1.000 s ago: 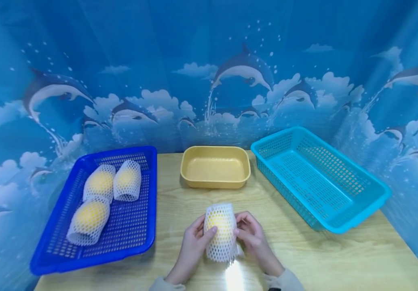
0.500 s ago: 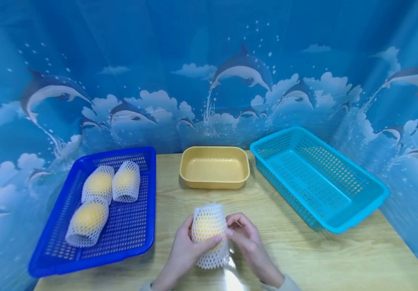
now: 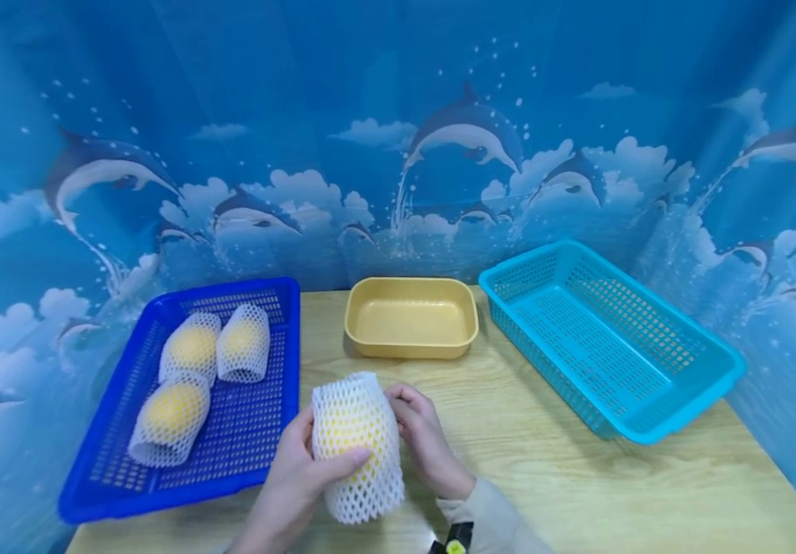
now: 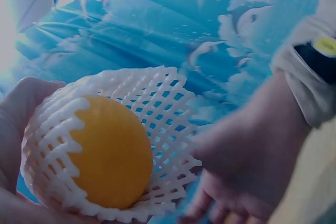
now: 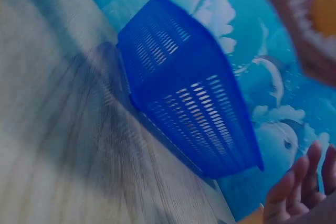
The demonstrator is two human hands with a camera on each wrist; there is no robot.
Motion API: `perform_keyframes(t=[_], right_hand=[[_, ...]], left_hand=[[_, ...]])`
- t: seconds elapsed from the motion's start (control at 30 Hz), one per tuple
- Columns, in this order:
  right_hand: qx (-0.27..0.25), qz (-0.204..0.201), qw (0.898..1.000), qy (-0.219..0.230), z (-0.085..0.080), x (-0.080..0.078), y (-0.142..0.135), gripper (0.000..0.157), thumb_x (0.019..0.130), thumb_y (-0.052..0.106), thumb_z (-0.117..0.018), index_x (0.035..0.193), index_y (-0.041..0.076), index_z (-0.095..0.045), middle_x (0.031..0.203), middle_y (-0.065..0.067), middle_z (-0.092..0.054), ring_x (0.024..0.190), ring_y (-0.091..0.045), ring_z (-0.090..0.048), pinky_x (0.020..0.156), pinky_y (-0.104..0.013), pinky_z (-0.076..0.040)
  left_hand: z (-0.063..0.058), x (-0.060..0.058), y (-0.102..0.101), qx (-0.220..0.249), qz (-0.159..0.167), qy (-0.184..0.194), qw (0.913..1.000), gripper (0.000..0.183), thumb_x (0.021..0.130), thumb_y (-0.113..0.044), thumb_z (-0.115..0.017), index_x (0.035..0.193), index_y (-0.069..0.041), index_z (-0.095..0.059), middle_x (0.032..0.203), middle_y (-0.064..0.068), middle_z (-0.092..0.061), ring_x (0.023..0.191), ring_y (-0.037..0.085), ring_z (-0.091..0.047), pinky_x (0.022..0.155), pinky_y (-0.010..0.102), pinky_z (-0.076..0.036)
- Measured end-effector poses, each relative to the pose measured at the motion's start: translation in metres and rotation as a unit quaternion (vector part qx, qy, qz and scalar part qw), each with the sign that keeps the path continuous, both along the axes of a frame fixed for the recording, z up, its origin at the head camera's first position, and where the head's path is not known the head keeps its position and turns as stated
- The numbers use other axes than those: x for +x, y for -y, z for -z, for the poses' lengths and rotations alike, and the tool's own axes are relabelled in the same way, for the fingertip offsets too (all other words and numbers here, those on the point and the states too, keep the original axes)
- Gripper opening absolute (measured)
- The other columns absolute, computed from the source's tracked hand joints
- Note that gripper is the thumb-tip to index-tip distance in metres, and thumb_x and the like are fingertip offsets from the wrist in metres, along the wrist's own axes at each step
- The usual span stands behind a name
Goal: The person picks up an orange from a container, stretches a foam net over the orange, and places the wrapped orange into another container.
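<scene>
My left hand (image 3: 294,469) grips a smooth yellow-orange fruit (image 4: 113,153) in a white foam net sleeve (image 3: 356,450), its thumb across the front. Through the sleeve's open end, the left wrist view shows the bare fruit. Beside the sleeve's right edge is my right hand (image 3: 426,438), fingers loosely bent and partly hidden behind the net in the head view. Its fingers (image 5: 296,182) look free of any object in the right wrist view. Several similar fruits are not in hand: three sleeved ones (image 3: 172,415) lie in the blue basket (image 3: 232,481) at left.
A tan rectangular tub (image 3: 412,350) stands at the back middle of the wooden table (image 3: 578,492). To its right is a turquoise perforated basket (image 3: 543,369), with nothing seen inside. A dolphin-print curtain (image 3: 398,154) hangs behind the table.
The left hand has carried the sleeved fruit leftward and raised it toward the camera, tilting it. My right hand has followed leftward, its fingers now partly behind the sleeve's edge.
</scene>
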State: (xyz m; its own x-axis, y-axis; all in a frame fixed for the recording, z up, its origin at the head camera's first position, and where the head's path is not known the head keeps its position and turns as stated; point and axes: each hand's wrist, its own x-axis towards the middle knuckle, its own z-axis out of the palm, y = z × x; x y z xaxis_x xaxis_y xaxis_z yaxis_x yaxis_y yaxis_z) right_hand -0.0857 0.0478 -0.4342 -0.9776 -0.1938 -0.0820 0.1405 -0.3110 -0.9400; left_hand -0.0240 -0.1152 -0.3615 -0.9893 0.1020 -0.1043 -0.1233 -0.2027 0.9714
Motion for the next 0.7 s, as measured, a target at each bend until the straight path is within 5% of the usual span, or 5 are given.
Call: perform_keyframes(t=[0.17, 0.3, 0.4, 0.6, 0.7], right_hand=[[0.088, -0.002, 0.995, -0.056, 0.005, -0.015, 0.031, 0.017, 0.098, 0.012, -0.054, 0.097, -0.003, -0.061, 0.088, 0.0, -0.063, 0.08, -0.01, -0.058, 0.072, -0.024, -0.049], [0.177, -0.005, 0.973, -0.147, 0.013, -0.024, 0.053, 0.014, 0.093, 0.007, -0.058, 0.101, -0.004, -0.061, 0.092, -0.004, -0.064, 0.082, -0.012, -0.059, 0.075, -0.026, -0.051], [0.264, -0.016, 0.944, -0.194, 0.015, -0.028, 0.066, 0.018, 0.094, 0.012, -0.059, 0.109, 0.002, -0.062, 0.1, -0.005, -0.065, 0.089, -0.015, -0.061, 0.081, -0.03, -0.052], [0.451, -0.002, 0.849, -0.277, 0.015, -0.034, 0.085, 0.028, 0.085, 0.029, -0.068, 0.104, 0.01, -0.059, 0.093, 0.0, -0.059, 0.083, -0.012, -0.055, 0.072, -0.024, -0.048], [0.481, 0.002, 0.835, -0.268, 0.015, -0.035, 0.09, 0.033, 0.079, 0.037, -0.073, 0.096, 0.014, -0.057, 0.087, 0.003, -0.054, 0.078, -0.009, -0.048, 0.066, -0.021, -0.04]], left_hand=[[-0.018, 0.0, 0.016, -0.045, -0.037, -0.007, 0.9983, 0.069, 0.074, 0.008, -0.076, 0.135, 0.001, -0.046, 0.117, 0.018, -0.06, 0.101, 0.029, -0.062, 0.083, 0.037, -0.056], [-0.028, -0.004, 0.029, -0.1, -0.061, -0.015, 0.993, 0.075, 0.073, 0.007, -0.079, 0.139, -0.003, -0.044, 0.124, 0.017, -0.056, 0.105, 0.024, -0.06, 0.085, 0.033, -0.054], [-0.034, -0.008, 0.038, -0.129, -0.076, -0.033, 0.9882, 0.077, 0.073, 0.007, -0.08, 0.139, -0.004, -0.043, 0.126, 0.017, -0.054, 0.104, 0.021, -0.061, 0.085, 0.031, -0.055], [-0.044, -0.014, 0.057, -0.179, -0.104, -0.067, 0.9761, 0.073, 0.076, 0.003, -0.081, 0.138, -0.005, -0.042, 0.124, 0.016, -0.053, 0.101, 0.015, -0.062, 0.08, 0.028, -0.056], [-0.049, -0.019, 0.067, -0.218, -0.129, -0.076, 0.9645, 0.077, 0.076, 0.0, -0.083, 0.141, -0.009, -0.042, 0.125, 0.012, -0.053, 0.1, 0.011, -0.061, 0.077, 0.025, -0.056]])
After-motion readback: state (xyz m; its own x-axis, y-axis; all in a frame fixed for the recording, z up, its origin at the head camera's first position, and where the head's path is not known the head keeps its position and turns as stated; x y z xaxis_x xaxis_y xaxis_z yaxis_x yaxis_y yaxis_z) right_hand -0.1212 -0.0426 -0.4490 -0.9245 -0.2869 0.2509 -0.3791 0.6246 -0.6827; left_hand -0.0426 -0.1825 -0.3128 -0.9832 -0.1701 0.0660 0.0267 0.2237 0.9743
